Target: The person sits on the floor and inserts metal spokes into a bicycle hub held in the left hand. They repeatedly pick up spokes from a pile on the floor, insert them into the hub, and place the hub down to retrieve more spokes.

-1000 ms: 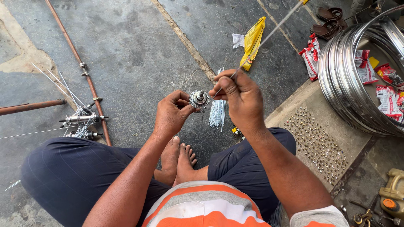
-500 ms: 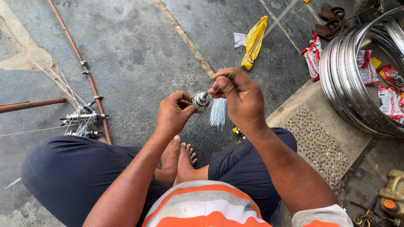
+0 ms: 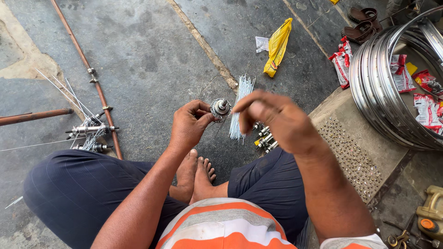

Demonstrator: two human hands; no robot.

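Two hands worked: left hand (image 3: 190, 125) pinched a wheel hub (image 3: 220, 109), mid-lacing; right hand (image 3: 277, 121), loosely curled and empty, hovered above spokes (image 3: 241, 107), likely needed next.

Left hand (image 3: 189, 127) grips wheel hub (image 3: 220, 108); right hand (image 3: 277, 120) hovers beside.

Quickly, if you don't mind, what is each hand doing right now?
Left hand: closed around the wheel hub.
Right hand: raised beside the hub, fingers bent, holding nothing visible.
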